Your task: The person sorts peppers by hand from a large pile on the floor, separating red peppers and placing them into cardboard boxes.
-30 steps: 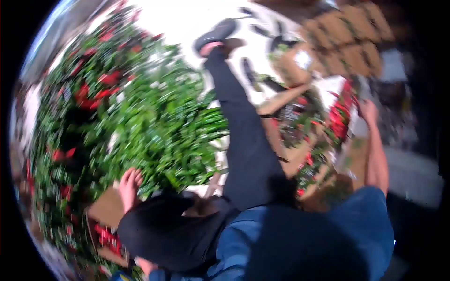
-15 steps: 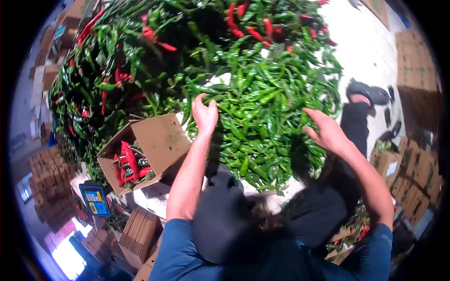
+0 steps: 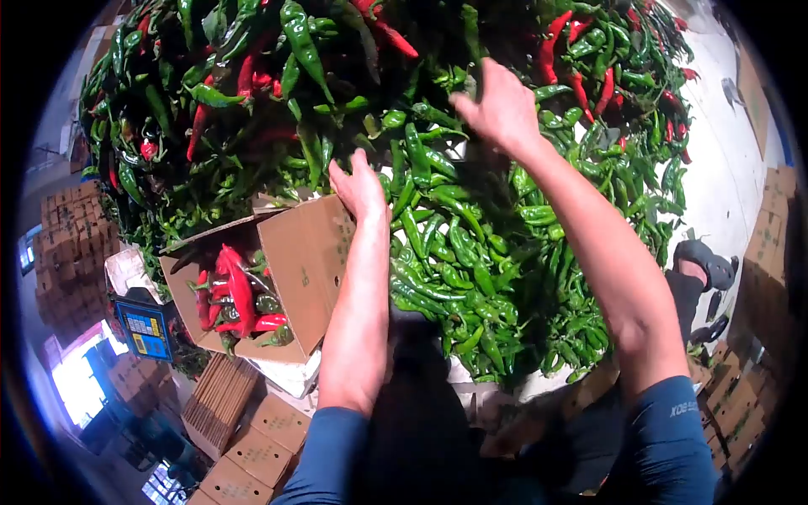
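Note:
A heap of green chili peppers lies in front of me, with red ones among the green at the far side. My right hand reaches over its dark middle, thumb and fingers apart. Just beyond its fingertips a green chili pepper points upward; I cannot tell whether they touch. My left hand is beside the upper corner of a cardboard box, fingers apart, near the edge of the heap. Inside the box lie red chili peppers and some dark green ones.
A scale display stands left of the box. Below it are folded cardboard sheets and more boxes. Cartons are stacked at the far left and right. A shoe rests on the pale floor at the right.
My right hand has moved forward and left, from the near green peppers to the dark middle of the heap. The left stays near the box's upper corner. My view has shifted closer.

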`<state>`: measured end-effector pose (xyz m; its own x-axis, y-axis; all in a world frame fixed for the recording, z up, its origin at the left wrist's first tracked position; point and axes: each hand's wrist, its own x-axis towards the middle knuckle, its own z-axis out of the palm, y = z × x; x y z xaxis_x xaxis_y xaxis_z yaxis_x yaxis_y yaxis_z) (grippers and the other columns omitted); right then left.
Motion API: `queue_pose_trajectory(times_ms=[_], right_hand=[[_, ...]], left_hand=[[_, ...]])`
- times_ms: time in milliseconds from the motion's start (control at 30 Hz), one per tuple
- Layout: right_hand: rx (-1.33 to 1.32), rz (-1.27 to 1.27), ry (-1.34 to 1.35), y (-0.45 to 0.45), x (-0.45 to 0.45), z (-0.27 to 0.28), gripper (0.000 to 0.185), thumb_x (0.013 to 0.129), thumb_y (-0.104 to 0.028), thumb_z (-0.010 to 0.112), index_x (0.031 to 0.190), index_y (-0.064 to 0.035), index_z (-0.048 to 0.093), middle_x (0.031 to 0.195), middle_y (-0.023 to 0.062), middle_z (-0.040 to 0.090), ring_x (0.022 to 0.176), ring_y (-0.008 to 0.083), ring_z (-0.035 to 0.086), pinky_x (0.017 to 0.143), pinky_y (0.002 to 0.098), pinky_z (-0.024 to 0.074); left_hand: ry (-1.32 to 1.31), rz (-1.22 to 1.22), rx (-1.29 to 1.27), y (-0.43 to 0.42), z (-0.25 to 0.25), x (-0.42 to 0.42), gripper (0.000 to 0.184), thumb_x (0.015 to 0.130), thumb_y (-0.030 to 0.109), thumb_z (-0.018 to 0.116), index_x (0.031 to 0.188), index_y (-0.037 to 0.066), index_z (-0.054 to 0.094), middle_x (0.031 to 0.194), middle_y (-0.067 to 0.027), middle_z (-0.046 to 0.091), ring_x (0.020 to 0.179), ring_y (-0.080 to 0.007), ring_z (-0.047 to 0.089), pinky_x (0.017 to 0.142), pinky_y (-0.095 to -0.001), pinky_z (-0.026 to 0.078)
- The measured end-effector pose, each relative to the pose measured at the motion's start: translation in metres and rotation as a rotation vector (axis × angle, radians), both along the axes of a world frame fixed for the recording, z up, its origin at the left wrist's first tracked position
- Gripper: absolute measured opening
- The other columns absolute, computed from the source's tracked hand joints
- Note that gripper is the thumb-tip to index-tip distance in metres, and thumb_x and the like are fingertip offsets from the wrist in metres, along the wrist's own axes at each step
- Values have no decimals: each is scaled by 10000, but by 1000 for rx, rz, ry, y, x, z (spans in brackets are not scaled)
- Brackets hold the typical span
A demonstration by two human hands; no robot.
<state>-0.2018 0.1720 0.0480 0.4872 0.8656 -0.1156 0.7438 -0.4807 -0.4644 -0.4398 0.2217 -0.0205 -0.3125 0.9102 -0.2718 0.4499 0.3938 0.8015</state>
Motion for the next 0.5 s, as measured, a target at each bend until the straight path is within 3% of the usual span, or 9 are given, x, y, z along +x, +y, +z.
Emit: queue_pose_trajectory(times_ms=[67, 133, 167, 233, 267, 300, 333, 400, 500], right_hand=[[-37, -293, 194, 16, 12, -22, 992, 777, -586, 716, 1410, 90, 360, 1316, 281, 548, 1215, 390, 561, 1015, 463, 460], [24, -178, 318, 18, 24, -44, 1187, 713, -678, 728, 1469, 112, 265, 1395, 322, 479, 1288, 396, 510, 1081, 424, 418], [44, -104, 357, 17, 28, -48, 1206, 707, -681, 732, 1478, 111, 249, 1404, 325, 470, 1295, 392, 505, 1088, 415, 411], [165, -7, 575, 17, 31, -52, 1209, 697, -686, 745, 1476, 108, 272, 1430, 312, 455, 1322, 366, 488, 1109, 397, 383], [89, 17, 665, 17, 34, -51, 1197, 712, -678, 743, 1487, 95, 260, 1420, 280, 478, 1307, 342, 498, 1099, 389, 389], [17, 41, 752, 17, 36, -36, 1186, 727, -671, 741, 1499, 82, 247, 1409, 248, 501, 1292, 319, 507, 1089, 381, 396], [-58, 62, 840, 16, 38, -29, 1175, 741, -664, 738, 1510, 68, 235, 1398, 217, 524, 1276, 295, 517, 1079, 373, 402], [-96, 17, 682, 17, 45, -30, 1144, 742, -664, 740, 1495, 67, 285, 1397, 212, 526, 1286, 279, 508, 1085, 373, 396], [-107, 26, 587, 25, 48, -30, 1102, 750, -651, 742, 1484, 56, 323, 1394, 194, 532, 1285, 269, 509, 1083, 367, 397]], left_hand=[[-238, 44, -104, 12, 20, 14, 847, 905, 489, 604, 1498, -36, 303, 1530, -222, 332, 1382, -330, 379, 1122, -427, 330], [-391, 78, -190, 33, 12, 7, 870, 901, 487, 622, 1504, -41, 283, 1521, -238, 336, 1370, -325, 398, 1120, -426, 333], [-422, 149, -188, 42, 3, 7, 665, 897, 447, 639, 1313, -54, 505, 1387, -170, 491, 1233, -259, 478, 1052, -448, 377], [-230, 36, -206, 38, 13, 16, 660, 888, 436, 657, 1306, -55, 511, 1369, -166, 510, 1218, -255, 488, 1045, -434, 386], [-136, -21, -214, 34, 19, 20, 658, 884, 430, 666, 1302, -55, 514, 1359, -165, 519, 1211, -253, 493, 1041, -427, 391], [-310, -150, -251, 35, 16, 8, 742, 864, 430, 690, 1381, -54, 470, 1390, -185, 518, 1263, -261, 489, 1066, -407, 374], [-162, -128, -255, 27, 23, 12, 771, 881, 451, 664, 1424, -45, 436, 1400, -197, 520, 1286, -265, 485, 1085, -386, 357], [-337, -230, -295, 26, 43, 4, 747, 891, 480, 633, 1402, -38, 467, 1406, -188, 515, 1280, -259, 486, 1096, -384, 341], [-272, -138, -269, 38, 21, 2, 716, 884, 507, 625, 1350, -27, 524, 1354, -159, 557, 1221, -235, 518, 1047, -372, 382]])
